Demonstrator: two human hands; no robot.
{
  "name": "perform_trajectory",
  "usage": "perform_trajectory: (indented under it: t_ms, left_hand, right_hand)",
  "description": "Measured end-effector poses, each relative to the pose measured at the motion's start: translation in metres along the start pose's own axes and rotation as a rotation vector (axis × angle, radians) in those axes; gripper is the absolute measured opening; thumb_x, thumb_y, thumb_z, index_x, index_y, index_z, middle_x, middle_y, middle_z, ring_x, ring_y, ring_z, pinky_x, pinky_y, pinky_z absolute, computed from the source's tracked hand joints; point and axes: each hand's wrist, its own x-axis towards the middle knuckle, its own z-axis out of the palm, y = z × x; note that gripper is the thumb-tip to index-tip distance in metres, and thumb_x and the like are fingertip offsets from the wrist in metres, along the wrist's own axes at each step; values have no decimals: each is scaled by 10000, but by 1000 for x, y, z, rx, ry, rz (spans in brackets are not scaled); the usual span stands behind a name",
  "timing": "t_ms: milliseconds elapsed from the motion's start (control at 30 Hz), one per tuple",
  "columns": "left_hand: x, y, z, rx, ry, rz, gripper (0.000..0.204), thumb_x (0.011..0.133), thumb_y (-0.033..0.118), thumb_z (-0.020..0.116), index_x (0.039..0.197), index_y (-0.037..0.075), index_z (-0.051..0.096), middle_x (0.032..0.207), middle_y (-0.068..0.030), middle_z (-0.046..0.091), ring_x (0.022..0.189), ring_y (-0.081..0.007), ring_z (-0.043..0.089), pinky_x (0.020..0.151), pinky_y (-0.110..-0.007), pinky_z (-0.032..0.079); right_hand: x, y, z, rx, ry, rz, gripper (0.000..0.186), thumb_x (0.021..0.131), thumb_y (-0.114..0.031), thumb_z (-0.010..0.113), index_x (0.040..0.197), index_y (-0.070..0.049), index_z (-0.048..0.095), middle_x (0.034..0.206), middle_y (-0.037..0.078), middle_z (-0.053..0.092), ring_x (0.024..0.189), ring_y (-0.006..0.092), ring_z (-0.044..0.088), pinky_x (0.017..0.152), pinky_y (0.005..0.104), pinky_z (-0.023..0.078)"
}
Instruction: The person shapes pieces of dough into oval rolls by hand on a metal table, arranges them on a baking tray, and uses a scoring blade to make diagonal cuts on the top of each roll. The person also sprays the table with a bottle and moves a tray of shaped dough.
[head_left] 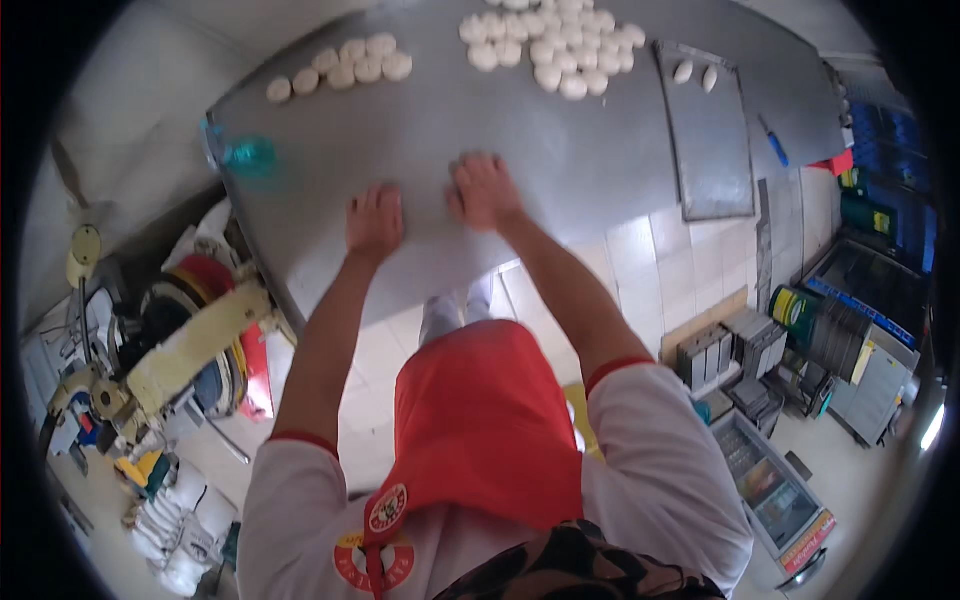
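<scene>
My left hand point(375, 222) is palm down on the grey metal table point(400, 130), near its front edge. Its fingers curl down toward the surface, and whatever lies under the palm is hidden. A little farther off and to the right, my right hand point(484, 192) is cupped against the same surface, its fingers bent and slightly blurred. Its palm side is out of sight too. Beyond my hands, pale dough balls lie in a smaller group point(340, 74) at the far left and a larger cluster point(570, 45) at the far middle.
A metal tray point(712, 150) with two small dough pieces point(684, 71) lies at the right. Past it is a blue-handled tool point(774, 146). A green translucent object point(250, 153) sits by the left edge. Machinery point(190, 340) stands left of the table; a glass-topped chest point(770, 485) is at lower right.
</scene>
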Motion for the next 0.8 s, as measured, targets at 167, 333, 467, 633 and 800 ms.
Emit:
perform_trajectory:
  t_ms: [167, 333, 467, 633, 800]
  left_hand:
    - [-31, 29, -6, -21, 118, -158, 229, 1002, 217, 599, 1213, 136, 636, 1195, -91, 654, 1081, -327, 615, 928, -541, 452]
    - [-90, 48, -5, -72, 9, -301, 229, 1019, 225, 591, 1231, 143, 621, 1193, -77, 639, 1111, -316, 605, 957, -526, 435]
    - [-28, 41, -14, -3, -6, -273, 308, 1026, 291, 582, 1289, 134, 612, 1299, -82, 587, 1239, -294, 544, 1040, -519, 392]
    - [-2, 42, -22, 13, 208, -315, 373, 1059, 274, 537, 1388, 109, 599, 1417, -137, 591, 1364, -339, 526, 1145, -547, 376]
    - [-67, 62, -1, -156, 262, -320, 489, 1078, 263, 510, 1508, 31, 526, 1509, -220, 573, 1423, -431, 518, 1215, -534, 385]
  right_hand:
    - [-34, -15, 2, 136, 18, 62, 297, 1015, -343, 598, 1101, -68, 672, 1178, 144, 612, 1178, 358, 547, 1051, 525, 403]
    - [-92, -21, 8, 193, 75, 17, 244, 1013, -293, 606, 1076, -67, 672, 1127, 142, 621, 1129, 357, 567, 1014, 537, 434]
    - [-39, -15, -9, 62, 18, -17, 315, 1003, -327, 610, 1190, -77, 653, 1223, 160, 622, 1190, 366, 566, 1021, 557, 433]
    - [-4, -13, -2, 79, 112, -37, 501, 1008, -375, 602, 1415, -83, 589, 1407, 196, 592, 1322, 393, 549, 1085, 590, 425]
    - [-79, -16, 30, 155, 82, 3, 607, 1046, -368, 567, 1563, -60, 491, 1626, 121, 485, 1529, 379, 409, 1219, 637, 326]
